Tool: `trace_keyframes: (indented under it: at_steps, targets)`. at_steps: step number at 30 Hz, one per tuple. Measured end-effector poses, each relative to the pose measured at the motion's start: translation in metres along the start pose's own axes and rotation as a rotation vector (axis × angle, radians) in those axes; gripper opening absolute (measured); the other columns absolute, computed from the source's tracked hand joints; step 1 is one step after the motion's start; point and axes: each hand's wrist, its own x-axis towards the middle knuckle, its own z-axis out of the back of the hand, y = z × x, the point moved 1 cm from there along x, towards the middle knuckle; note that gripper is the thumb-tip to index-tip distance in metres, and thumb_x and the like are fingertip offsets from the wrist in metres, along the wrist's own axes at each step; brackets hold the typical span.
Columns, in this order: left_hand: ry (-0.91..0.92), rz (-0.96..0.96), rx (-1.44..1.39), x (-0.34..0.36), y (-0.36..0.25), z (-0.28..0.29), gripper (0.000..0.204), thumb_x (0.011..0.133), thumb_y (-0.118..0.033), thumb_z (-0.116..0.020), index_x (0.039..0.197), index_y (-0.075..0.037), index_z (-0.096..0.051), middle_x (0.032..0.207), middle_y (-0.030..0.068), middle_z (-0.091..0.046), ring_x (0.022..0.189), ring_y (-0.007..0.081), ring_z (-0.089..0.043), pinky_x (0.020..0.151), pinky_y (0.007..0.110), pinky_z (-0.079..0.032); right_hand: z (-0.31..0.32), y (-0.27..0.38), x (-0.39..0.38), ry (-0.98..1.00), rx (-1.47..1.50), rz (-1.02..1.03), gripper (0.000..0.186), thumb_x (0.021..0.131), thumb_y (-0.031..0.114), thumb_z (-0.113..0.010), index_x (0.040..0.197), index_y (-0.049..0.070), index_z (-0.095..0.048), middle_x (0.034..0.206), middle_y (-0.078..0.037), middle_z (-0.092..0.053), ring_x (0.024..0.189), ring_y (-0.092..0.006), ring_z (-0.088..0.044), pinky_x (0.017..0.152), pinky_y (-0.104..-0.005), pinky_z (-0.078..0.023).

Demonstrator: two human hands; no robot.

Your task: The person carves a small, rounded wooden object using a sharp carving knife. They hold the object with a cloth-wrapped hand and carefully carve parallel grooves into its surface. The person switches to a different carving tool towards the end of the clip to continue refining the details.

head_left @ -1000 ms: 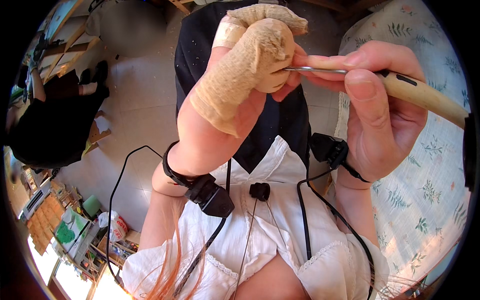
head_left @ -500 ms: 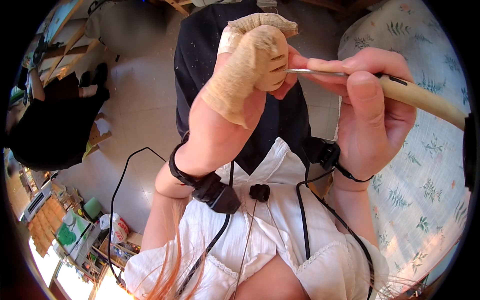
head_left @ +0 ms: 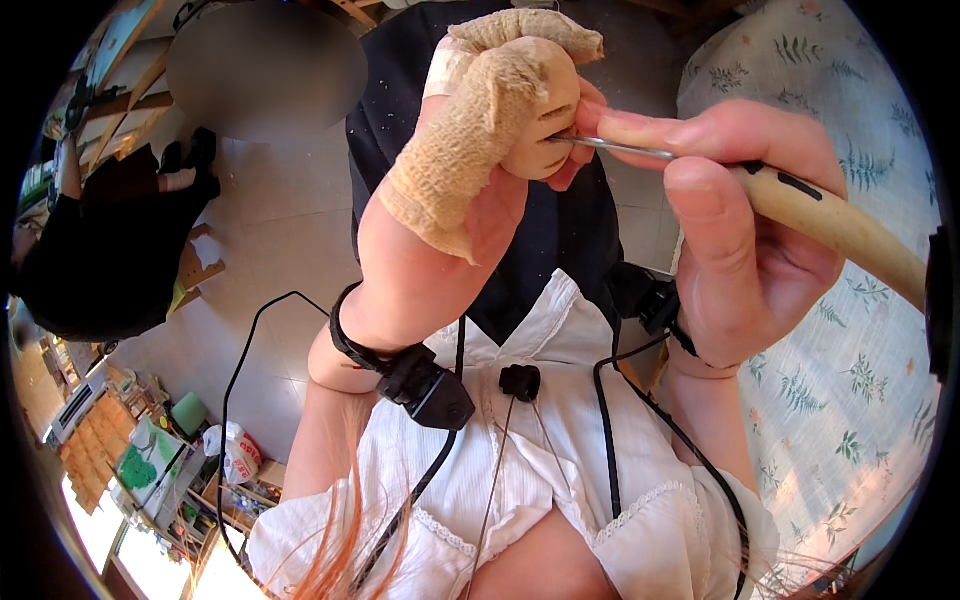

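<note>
Cloth wraps cover the thumb and a finger of my left hand (head_left: pixel 440 200), which is closed on a small pale wooden piece (head_left: pixel 545 160). Several short dark grooves are cut into the face of that piece. My right hand (head_left: pixel 745 220) grips a carving tool (head_left: pixel 830 215) with a long light wooden handle and a thin metal shaft. The tool's tip rests in the middle groove, and its exact shape is too small to tell. My right fingertips come close beside the fingers of my left hand. The far side of the wooden piece is hidden.
A dark apron (head_left: pixel 540 260) with small pale flecks covers my lap. To the right lies a leaf-patterned cloth (head_left: pixel 800 390). Black cables (head_left: pixel 607 440) run from the wrist straps. Another person in dark clothes (head_left: pixel 110 260) is at left, above a cluttered shelf (head_left: pixel 150 470).
The tool's tip has moved slightly left, further along the middle groove. The handle has tilted with its rear end lower. My left hand and the wooden piece have shifted a little.
</note>
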Motion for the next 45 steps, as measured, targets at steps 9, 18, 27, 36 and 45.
trace_keyframes:
  at_steps: [9,18,27,36,45]
  targets:
    - [0.003,0.024,0.000,0.000,-0.001,-0.001,0.050,0.089,-0.036,-0.031,0.121,0.002,-0.036,0.107,0.0108,-0.049,0.096,0.0175,-0.046,0.083,0.028,-0.033,0.008,-0.013,-0.006,-0.136,0.260,-0.294,0.020,0.085,0.014,-0.049,0.091,-0.005,-0.048,0.084,-0.016,-0.058,0.079,-0.0280,-0.062,0.071,-0.0340,-0.053]
    - [0.090,0.033,-0.079,-0.001,-0.005,-0.002,0.051,0.088,-0.038,-0.027,0.122,0.001,-0.036,0.115,0.0089,-0.044,0.094,0.0167,-0.044,0.079,0.028,-0.032,0.007,-0.006,-0.001,0.040,-0.088,0.020,0.018,0.086,0.012,-0.046,0.092,-0.005,-0.047,0.083,-0.019,-0.060,0.076,-0.0265,-0.062,0.066,-0.0295,-0.054]
    - [0.106,-0.085,-0.036,0.006,-0.006,-0.016,0.044,0.089,-0.030,-0.029,0.120,0.000,-0.038,0.122,0.0097,-0.039,0.104,0.0195,-0.041,0.088,0.033,-0.029,0.001,-0.002,0.002,-0.017,0.023,0.005,0.018,0.084,0.010,-0.048,0.091,-0.006,-0.049,0.080,-0.016,-0.059,0.071,-0.0219,-0.062,0.067,-0.0295,-0.053]
    - [0.090,-0.036,0.070,0.001,-0.002,0.004,0.045,0.089,-0.031,-0.030,0.122,-0.001,-0.037,0.125,0.0101,-0.037,0.111,0.0199,-0.038,0.093,0.035,-0.027,-0.002,-0.006,0.004,0.011,0.097,0.033,0.018,0.084,0.012,-0.051,0.089,-0.006,-0.050,0.081,-0.016,-0.058,0.072,-0.0216,-0.062,0.070,-0.0303,-0.053]
    - [0.053,-0.006,0.010,0.001,-0.003,-0.001,0.046,0.089,-0.032,-0.031,0.122,0.000,-0.036,0.122,0.0100,-0.041,0.109,0.0207,-0.042,0.093,0.036,-0.029,0.013,-0.011,0.005,0.035,0.065,-0.166,0.020,0.085,0.015,-0.049,0.092,-0.004,-0.050,0.084,-0.016,-0.058,0.080,-0.0253,-0.062,0.072,-0.0326,-0.052]
